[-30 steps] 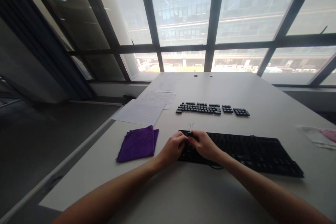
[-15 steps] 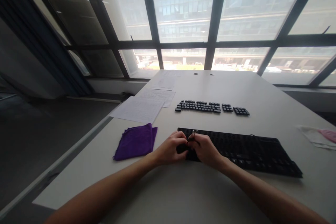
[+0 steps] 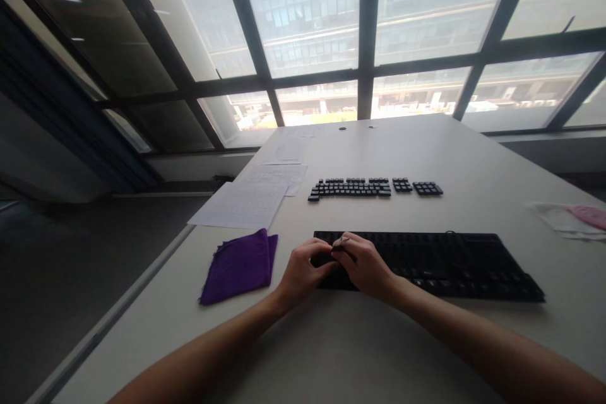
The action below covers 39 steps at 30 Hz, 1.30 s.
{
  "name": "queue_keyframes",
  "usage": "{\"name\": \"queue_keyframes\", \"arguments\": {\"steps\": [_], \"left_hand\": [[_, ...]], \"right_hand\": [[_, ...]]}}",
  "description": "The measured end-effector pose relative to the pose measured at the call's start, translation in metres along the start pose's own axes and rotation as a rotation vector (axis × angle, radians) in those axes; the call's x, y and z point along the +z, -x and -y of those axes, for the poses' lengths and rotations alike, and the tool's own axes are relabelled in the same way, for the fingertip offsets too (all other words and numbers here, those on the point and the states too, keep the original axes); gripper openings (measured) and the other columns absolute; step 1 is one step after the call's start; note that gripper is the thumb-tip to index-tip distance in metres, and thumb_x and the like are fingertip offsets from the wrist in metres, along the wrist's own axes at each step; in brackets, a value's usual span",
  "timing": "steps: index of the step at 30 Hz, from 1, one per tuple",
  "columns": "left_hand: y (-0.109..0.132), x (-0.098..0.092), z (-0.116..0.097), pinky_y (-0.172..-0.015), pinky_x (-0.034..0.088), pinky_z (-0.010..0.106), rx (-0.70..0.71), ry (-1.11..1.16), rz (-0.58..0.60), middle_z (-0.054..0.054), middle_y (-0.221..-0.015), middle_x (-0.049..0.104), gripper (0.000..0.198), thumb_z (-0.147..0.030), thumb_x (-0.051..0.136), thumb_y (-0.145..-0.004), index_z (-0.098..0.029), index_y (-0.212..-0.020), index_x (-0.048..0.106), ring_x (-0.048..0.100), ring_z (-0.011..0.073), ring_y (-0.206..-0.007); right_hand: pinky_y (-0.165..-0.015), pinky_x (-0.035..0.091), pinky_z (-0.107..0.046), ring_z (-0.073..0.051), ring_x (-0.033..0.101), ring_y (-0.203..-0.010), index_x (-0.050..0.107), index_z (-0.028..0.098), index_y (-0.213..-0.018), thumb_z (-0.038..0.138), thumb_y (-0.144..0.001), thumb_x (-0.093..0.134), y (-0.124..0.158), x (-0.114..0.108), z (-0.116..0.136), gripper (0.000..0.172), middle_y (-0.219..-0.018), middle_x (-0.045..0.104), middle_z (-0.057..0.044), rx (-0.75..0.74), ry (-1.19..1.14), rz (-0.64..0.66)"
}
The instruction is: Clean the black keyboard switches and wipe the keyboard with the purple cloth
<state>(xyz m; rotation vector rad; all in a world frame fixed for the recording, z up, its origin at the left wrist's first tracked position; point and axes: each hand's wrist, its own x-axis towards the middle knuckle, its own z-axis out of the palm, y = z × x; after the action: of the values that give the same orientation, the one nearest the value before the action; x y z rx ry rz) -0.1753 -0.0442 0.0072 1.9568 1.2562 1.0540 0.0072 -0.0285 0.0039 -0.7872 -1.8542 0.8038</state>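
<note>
A black keyboard (image 3: 454,265) with most of its keycaps off lies lengthwise before me. Over its left end my two hands meet, fingertips close together. My right hand (image 3: 368,267) is closed around a small metal wire tool that looks like a keycap puller (image 3: 344,239); its upper end shows past the fingers. Between the fingertips of both hands is a small black keycap (image 3: 338,248). My left hand (image 3: 303,270) pinches at it with thumb and index finger. The fingers partly hide the tool and the keycap.
Loose black keycaps (image 3: 353,189) stand in keyboard order behind the keyboard. A folded purple cloth (image 3: 239,266) lies left of my hands, with printed papers (image 3: 241,203) beyond it. A white and pink cloth (image 3: 570,222) is at the right. Windows rise behind the white table (image 3: 407,154).
The view has tilted and shifted slightly. My fingers have drawn up from the keyboard, and the wire tool has tipped lower in my right hand. A small dark keycap now shows between the fingertips.
</note>
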Motion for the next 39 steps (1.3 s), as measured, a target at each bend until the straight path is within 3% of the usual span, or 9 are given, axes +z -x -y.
{"name": "queue_keyframes", "arguments": {"steps": [2, 5, 10, 14, 17, 23, 28, 34, 39], "left_hand": [[0.0, 0.001, 0.001, -0.078, 0.053, 0.034, -0.01, -0.03, -0.038, 0.002, -0.089, 0.071, 0.029, -0.026, 0.079, -0.074, -0.024, -0.1, 0.065, 0.065, 0.0201, -0.083], [0.0, 0.002, 0.004, -0.081, 0.052, 0.034, 0.044, -0.104, -0.075, 0.0, -0.09, 0.07, 0.037, -0.02, 0.08, -0.074, -0.025, -0.105, 0.06, 0.064, 0.0193, -0.085], [-0.002, 0.003, 0.004, -0.087, 0.051, 0.036, 0.204, -0.178, 0.013, 0.005, -0.099, 0.068, 0.014, -0.02, 0.068, -0.086, -0.026, -0.099, 0.068, 0.063, 0.0204, -0.095], [-0.006, 0.002, 0.0, -0.091, 0.052, 0.04, 0.197, -0.078, -0.053, 0.007, -0.105, 0.069, 0.006, -0.027, 0.071, -0.085, -0.026, -0.091, 0.073, 0.064, 0.0235, -0.102], [-0.011, -0.003, 0.0, -0.088, 0.055, 0.038, 0.15, 0.026, -0.086, 0.006, -0.099, 0.071, 0.006, -0.028, 0.075, -0.082, -0.025, -0.088, 0.075, 0.067, 0.0225, -0.096], [-0.042, -0.025, 0.026, -0.079, 0.06, 0.034, 0.052, -0.01, -0.23, 0.005, -0.096, 0.074, 0.012, -0.031, 0.076, -0.08, -0.022, -0.088, 0.076, 0.07, 0.0202, -0.087], [-0.07, -0.035, 0.059, -0.08, 0.06, 0.033, 0.029, -0.201, -0.168, 0.004, -0.093, 0.074, 0.011, -0.022, 0.074, -0.078, -0.02, -0.088, 0.077, 0.071, 0.0195, -0.084], [-0.095, -0.027, 0.078, -0.076, 0.056, 0.03, 0.094, -0.434, -0.1, 0.002, -0.09, 0.075, 0.013, -0.018, 0.069, -0.081, -0.022, -0.089, 0.077, 0.068, 0.0177, -0.078], [-0.125, -0.015, 0.083, -0.091, 0.049, 0.038, 0.138, -0.528, -0.135, 0.002, -0.093, 0.073, 0.009, -0.018, 0.073, -0.078, -0.024, -0.083, 0.078, 0.063, 0.0224, -0.093]], "right_hand": [[-0.073, 0.046, -0.031, -0.019, 0.061, -0.078, 0.066, 0.02, -0.085, 0.025, -0.095, 0.053, 0.0, 0.001, 0.001, 0.017, -0.086, 0.066, -0.006, 0.007, 0.037, -0.005], [-0.068, 0.046, -0.03, -0.019, 0.062, -0.072, 0.064, 0.02, -0.085, 0.029, -0.096, 0.052, -0.001, 0.002, -0.002, 0.018, -0.079, 0.068, -0.004, 0.137, 0.016, -0.054], [-0.058, 0.047, -0.027, -0.017, 0.063, -0.059, 0.058, 0.019, -0.081, 0.037, -0.096, 0.053, -0.007, 0.0, -0.009, 0.024, -0.067, 0.067, -0.002, 0.35, -0.197, -0.111], [-0.054, 0.048, -0.026, -0.016, 0.063, -0.055, 0.057, 0.018, -0.08, 0.04, -0.095, 0.054, -0.01, -0.001, -0.01, 0.027, -0.066, 0.068, -0.003, 0.371, -0.295, -0.141], [-0.051, 0.047, -0.025, -0.015, 0.063, -0.053, 0.057, 0.017, -0.08, 0.042, -0.094, 0.054, -0.011, -0.003, -0.011, 0.028, -0.067, 0.068, -0.003, 0.378, -0.315, -0.191], [-0.048, 0.046, -0.024, -0.014, 0.062, -0.051, 0.056, 0.017, -0.078, 0.041, -0.094, 0.054, -0.012, -0.002, -0.016, 0.028, -0.066, 0.067, -0.003, 0.409, -0.356, -0.21], [-0.05, 0.046, -0.024, -0.014, 0.061, -0.051, 0.056, 0.018, -0.076, 0.037, -0.094, 0.053, -0.012, 0.0, -0.017, 0.027, -0.066, 0.067, -0.003, 0.383, -0.338, -0.201], [-0.051, 0.047, -0.025, -0.014, 0.061, -0.051, 0.056, 0.018, -0.075, 0.036, -0.095, 0.053, -0.011, -0.001, -0.018, 0.027, -0.065, 0.066, -0.002, 0.353, -0.332, -0.18], [-0.051, 0.046, -0.024, -0.014, 0.06, -0.052, 0.056, 0.018, -0.074, 0.036, -0.095, 0.053, -0.011, -0.002, -0.017, 0.028, -0.065, 0.066, -0.002, 0.341, -0.345, -0.173]]}}
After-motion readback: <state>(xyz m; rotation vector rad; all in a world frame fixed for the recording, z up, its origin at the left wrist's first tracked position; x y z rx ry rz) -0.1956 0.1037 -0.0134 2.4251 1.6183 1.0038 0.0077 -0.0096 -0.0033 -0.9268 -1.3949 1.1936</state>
